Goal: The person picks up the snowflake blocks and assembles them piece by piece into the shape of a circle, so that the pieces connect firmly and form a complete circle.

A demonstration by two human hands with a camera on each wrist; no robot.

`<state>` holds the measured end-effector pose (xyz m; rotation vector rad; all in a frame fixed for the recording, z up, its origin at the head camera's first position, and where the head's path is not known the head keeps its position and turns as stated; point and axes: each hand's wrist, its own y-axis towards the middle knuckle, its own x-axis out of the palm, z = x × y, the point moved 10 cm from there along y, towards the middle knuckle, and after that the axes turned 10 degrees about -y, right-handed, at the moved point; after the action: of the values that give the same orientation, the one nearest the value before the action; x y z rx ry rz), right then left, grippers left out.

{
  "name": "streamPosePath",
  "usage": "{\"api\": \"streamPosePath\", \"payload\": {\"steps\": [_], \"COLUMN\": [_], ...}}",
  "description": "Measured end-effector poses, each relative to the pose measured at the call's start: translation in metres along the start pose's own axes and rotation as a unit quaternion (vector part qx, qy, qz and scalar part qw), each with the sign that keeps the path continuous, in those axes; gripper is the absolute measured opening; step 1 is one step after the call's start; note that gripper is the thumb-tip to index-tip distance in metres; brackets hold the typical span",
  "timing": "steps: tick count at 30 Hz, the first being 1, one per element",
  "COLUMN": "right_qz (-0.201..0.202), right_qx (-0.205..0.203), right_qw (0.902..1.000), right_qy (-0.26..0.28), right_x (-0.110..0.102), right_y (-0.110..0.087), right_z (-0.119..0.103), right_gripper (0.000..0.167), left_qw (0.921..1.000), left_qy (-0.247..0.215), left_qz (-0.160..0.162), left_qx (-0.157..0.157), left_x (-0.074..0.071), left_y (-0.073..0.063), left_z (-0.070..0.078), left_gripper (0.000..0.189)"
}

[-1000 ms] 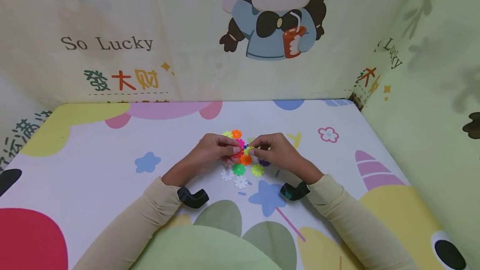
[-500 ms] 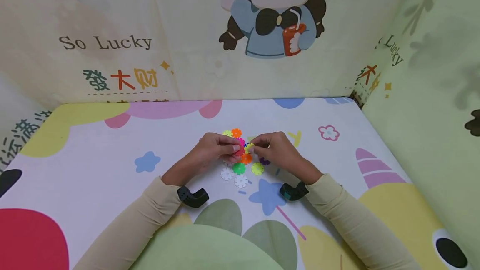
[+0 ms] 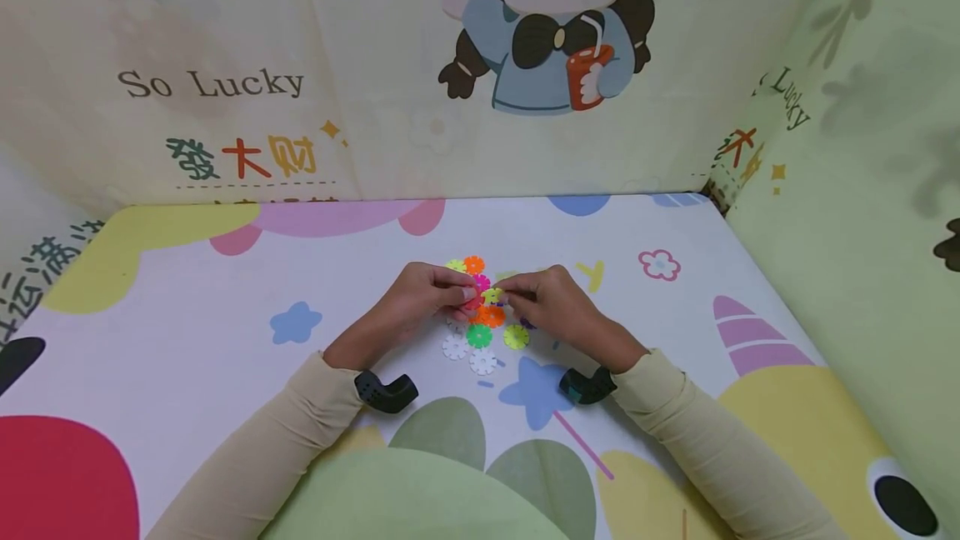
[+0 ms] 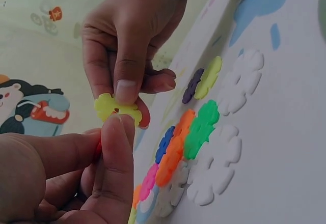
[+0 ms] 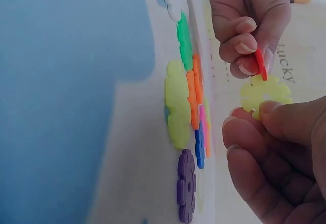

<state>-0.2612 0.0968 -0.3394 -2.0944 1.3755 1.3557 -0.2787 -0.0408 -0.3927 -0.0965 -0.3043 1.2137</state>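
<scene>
Over the table [image 3: 202,373], just above the loose pieces, both your hands are busy. Left hand [image 3: 412,300]: thumb and fingers pinch a red disc [image 5: 261,65], mostly covered. Right hand [image 3: 561,307]: thumb and index pinch a yellow disc [image 5: 267,90] by its rim; remaining fingers bent, clear of it.

Right wrist view has red nearly edge-on, yellow face-on, so the planes cross. Rims look to be meeting. Can't tell if red is in a notch yet.

I read this as slotting the two together. To do it well:
- Line up one yellow notch with a red notch before pushing.
- Keep the discs square to each other; a skewed entry would probably jam or bend the thin plastic.
- Keep your left thumb back from the joint; in the left wrist view it sits right by yellow's edge and hides the contact.
- Grip close to the slot, push straight, steady pressure. Brace left, feed right.
- If it binds, back off and realign, don't twist.

Stay above the pile: green [image 3: 479,336], orange [image 3: 491,317] and white [image 3: 483,362] discs sit near below, easy to knock.
</scene>
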Motion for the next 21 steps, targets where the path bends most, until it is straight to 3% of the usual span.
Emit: {"api": "streamPosePath", "payload": {"steps": [10,17,21], "right_qz": [0.021,0.024,0.009], "right_qx": [-0.022,-0.045,-0.029], "right_qw": [0.9986,0.9948,0.9972], "right_qy": [-0.042,-0.088,-0.069], "right_x": [-0.002,-0.001,0.001], "right_y": [-0.002,-0.003,-0.002], "right_z": [-0.010,-0.019,-0.014], "right_gripper": [0.019,0.020,0.020], "left_qw": [0.9995,0.9991,0.9991], "left_qy": [0.019,0.033,0.038], "left_qz": [0.025,0.023,0.019], "left_qx": [0.006,0.012,0.008], "left_x": [-0.002,0.000,0.000], "left_y": [-0.001,-0.002,-0.003], "left_z": [0.002,0.002,0.001], "left_gripper": [0.024,0.024,0.025]}}
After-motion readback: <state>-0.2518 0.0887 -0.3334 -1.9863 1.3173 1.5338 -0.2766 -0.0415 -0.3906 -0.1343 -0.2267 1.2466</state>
